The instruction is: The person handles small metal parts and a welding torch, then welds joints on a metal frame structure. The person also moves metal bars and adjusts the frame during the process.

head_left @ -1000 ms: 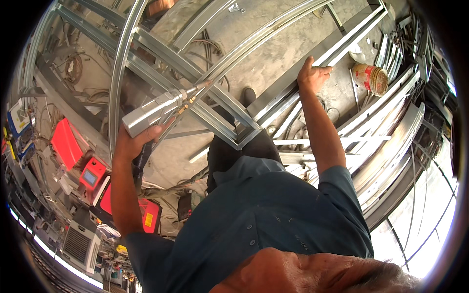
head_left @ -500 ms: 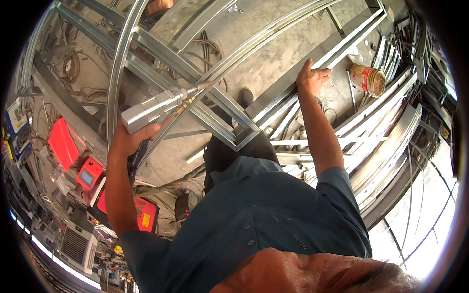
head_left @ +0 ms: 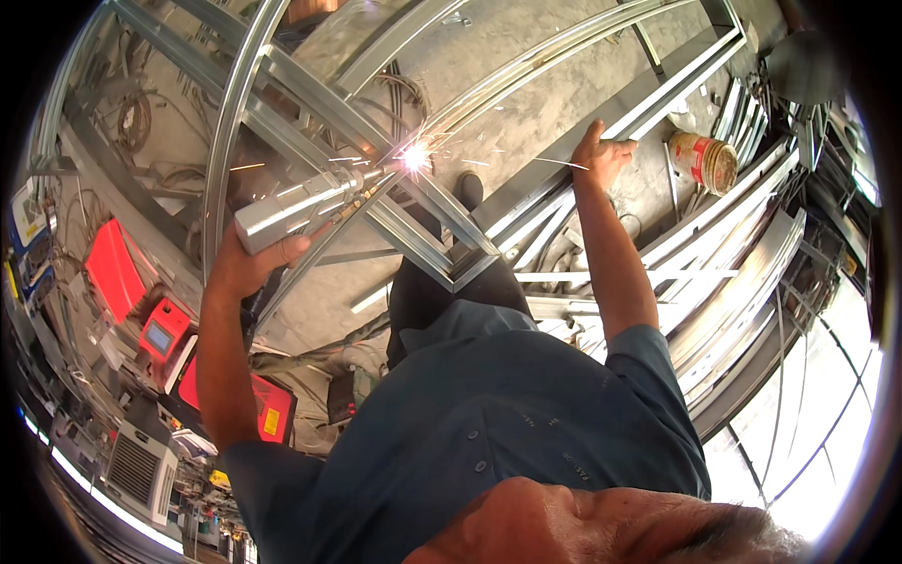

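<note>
My left hand [head_left: 252,265] is wrapped round a silver handheld welding torch [head_left: 293,211], its thumb along the lower side. The torch's narrow tip meets a joint where steel channels of a metal frame [head_left: 329,117] cross. A bright weld spark [head_left: 413,156] glows there, throwing sparks outward, and its glare hides the joint itself. My right hand [head_left: 603,156] lies at the long rail [head_left: 540,179] on the frame's right, thumb raised and fingers stretched apart. The frame's near corner [head_left: 458,282] sits close in front of my body.
A red machine [head_left: 167,329] with a small screen stands at the left, cables around it. On the right are a tin can [head_left: 705,162] with a red and yellow label and stacked metal strips [head_left: 723,310]. A coiled cable [head_left: 136,122] lies on the floor.
A bright arc with flying sparks has appeared at the torch tip. Both hands have stayed in nearly the same places. A dark rounded shape now shows at the upper right.
</note>
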{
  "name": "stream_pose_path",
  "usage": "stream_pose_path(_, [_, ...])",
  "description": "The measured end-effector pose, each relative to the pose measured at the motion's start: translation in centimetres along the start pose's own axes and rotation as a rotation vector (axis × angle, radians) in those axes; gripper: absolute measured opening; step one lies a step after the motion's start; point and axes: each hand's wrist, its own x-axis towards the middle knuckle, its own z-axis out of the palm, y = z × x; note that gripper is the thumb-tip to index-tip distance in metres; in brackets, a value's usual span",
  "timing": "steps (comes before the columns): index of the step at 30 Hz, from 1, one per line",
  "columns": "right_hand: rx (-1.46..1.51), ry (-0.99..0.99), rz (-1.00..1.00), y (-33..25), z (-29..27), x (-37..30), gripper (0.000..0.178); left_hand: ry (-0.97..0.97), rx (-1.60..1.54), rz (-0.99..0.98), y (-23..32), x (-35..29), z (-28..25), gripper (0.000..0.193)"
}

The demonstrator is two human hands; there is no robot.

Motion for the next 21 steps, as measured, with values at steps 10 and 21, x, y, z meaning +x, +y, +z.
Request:
stream_pose_path(10, [-0.036,-0.006,-0.010,-0.1,0.0,-0.1,0.103,0.034,0.009,-0.032,-0.3,-0.5,-0.3,0.057])
stream_pose_path(21, [-0.050,0.009,-0.021,-0.2,0.1,-0.2,0.103,0.043,0.023,-0.048,-1.2,-0.7,-0.7,0.062])
